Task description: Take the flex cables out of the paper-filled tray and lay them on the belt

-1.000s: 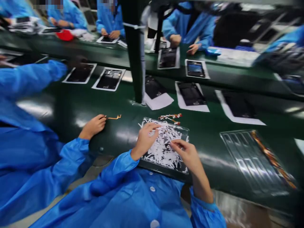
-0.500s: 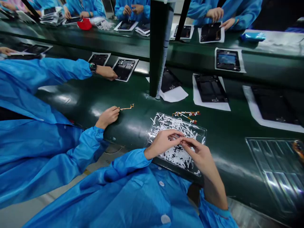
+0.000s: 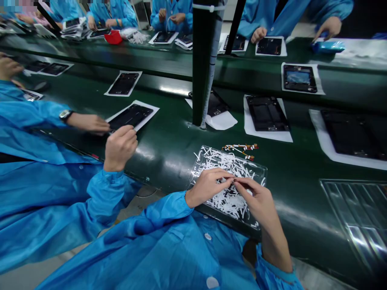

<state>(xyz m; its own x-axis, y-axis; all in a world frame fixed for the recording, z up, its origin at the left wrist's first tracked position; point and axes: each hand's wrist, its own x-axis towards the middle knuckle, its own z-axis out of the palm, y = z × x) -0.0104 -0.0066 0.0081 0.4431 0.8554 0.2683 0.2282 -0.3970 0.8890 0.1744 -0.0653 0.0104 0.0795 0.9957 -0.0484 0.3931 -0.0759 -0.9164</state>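
Note:
Both hands meet fingertip to fingertip above a clear tray [image 3: 263, 177] filled with thin white strips [image 3: 225, 201]. My left hand [image 3: 210, 185] comes in from the left, thumb and fingers pinched together. From the right, my right hand [image 3: 255, 195] pinches at the same spot. Whatever lies between the fingertips is too small to make out. Just behind the tray, several orange flex cables [image 3: 242, 147] with white pieces on them lie on the green surface.
A green post [image 3: 201, 68] rises behind the tray. Black panels on white sheets, one a panel [image 3: 267, 113], lie behind and right. A clear ribbed tray [image 3: 353, 201] is at the right. At the left, a co-worker's hands [image 3: 121, 147] reach a black panel [image 3: 131, 117].
My hands stay pinched together over the tray, nearly unmoved. The co-worker at the left has brought a panel nearer and raised one hand to it. Across the line, another person's hands have moved apart.

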